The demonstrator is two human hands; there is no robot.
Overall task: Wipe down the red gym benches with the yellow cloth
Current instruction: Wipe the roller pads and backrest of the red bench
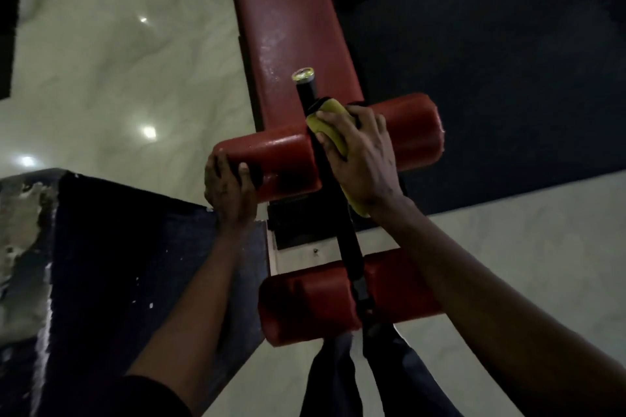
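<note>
**A:** Where's the cloth (333, 125) sitting?

**B:** Under the right hand (359, 159). The fingers (330, 118) are curling over it and clamping it onto the upper roller (281, 159), just beside the black post (306, 91). One end is poking out past the fingertips. The other is trailing out under the wrist.

**A:** Left hand?

**B:** The left hand (230, 186) is gripping the roller's outer end, thumb on top, the other fingers wrapping round the end face. My guess is it's bracing the roller so it isn't spinning under the wipe.

**A:** How's the cloth handling?

**B:** Light, soft, bunching up. It's conforming to the curve, so I'm expecting no fight from it. Best hold is what's happening now: wadded in the palm with the fingers spread across it.

**A:** And the roller?

**B:** I'm reading it as glossy vinyl over foam, so probably giving a little under the fingers. The sheen and specks on the bench (291, 27) beyond the fingertips are suggesting damp, so it's likely slick there.

**A:** Weight?

**B:** The frame is looking heavy and fixed. Nothing needs lifting, just steadying.

**A:** Risks?

**B:** The cloth snagging on the post, or the roller turning if the left grip is slipping. The lower roller (311, 301) is sitting back toward the wrists, and no fingers are touching it.
</note>
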